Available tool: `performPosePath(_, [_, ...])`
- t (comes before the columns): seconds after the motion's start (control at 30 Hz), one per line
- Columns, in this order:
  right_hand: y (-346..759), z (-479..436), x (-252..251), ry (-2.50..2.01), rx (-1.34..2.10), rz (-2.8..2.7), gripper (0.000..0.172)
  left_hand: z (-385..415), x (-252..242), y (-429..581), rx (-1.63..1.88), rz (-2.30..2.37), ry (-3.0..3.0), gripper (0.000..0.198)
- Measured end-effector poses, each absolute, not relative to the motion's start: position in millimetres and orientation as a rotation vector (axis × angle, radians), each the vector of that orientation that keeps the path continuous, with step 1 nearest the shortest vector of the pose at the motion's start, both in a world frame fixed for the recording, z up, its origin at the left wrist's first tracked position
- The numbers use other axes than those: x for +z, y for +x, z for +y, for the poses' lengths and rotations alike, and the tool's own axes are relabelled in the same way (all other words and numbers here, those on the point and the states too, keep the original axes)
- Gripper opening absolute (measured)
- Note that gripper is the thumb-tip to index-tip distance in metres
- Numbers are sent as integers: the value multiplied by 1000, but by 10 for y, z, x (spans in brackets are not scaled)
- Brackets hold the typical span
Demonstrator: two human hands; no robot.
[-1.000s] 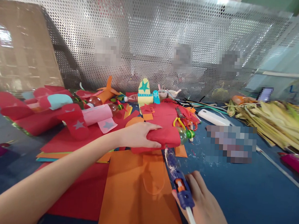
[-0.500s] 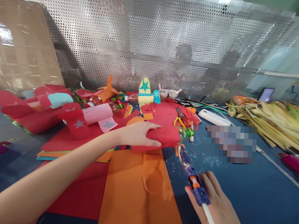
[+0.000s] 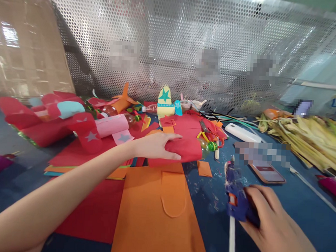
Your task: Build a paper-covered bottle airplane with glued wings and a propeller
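My left hand is wrapped over a plastic bottle covered in red paper, pressing it against the table; the bottle's green cap pokes out to the right. My right hand grips a blue glue gun low at the right, its nozzle tilted up and away from the bottle, a white glue stick sticking out behind. An orange paper sheet with a cut tab lies in front of me, partly over a red sheet.
Finished paper-and-bottle aeroplanes lie at the left and back. Scissors rest on red scraps. A phone and a white case lie right of the bottle. Dried corn husks pile at the far right. A perforated metal screen closes the back.
My right hand has carried the glue gun away from the bottle, rightward and down toward the table. My left hand stays on the red-wrapped bottle.
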State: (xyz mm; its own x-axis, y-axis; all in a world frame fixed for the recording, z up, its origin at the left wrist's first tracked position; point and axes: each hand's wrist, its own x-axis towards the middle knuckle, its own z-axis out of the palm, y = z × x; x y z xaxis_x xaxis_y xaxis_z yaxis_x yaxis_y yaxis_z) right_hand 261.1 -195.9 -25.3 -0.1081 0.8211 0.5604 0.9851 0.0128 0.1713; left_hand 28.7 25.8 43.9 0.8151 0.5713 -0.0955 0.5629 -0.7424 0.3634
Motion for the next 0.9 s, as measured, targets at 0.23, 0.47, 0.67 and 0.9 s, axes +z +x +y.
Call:
performPosePath(0.23, [3086,-1677,-434,-1968,-305,-2095,55,322,417,262,98,847,2588,77])
performPosePath(0.47, [2909,-1613,-1,-1893,-336,-2022,51,317,375,299,60,879,2607,73])
performPosePath(0.67, [2078,-1126,18,-1510,-207,-2449,17,314,351,317,97,850,2631,70])
performPosePath(0.9, [1857,-964,-171,-1600,-316,-2540,8,275,380,310,90,853,2643,68])
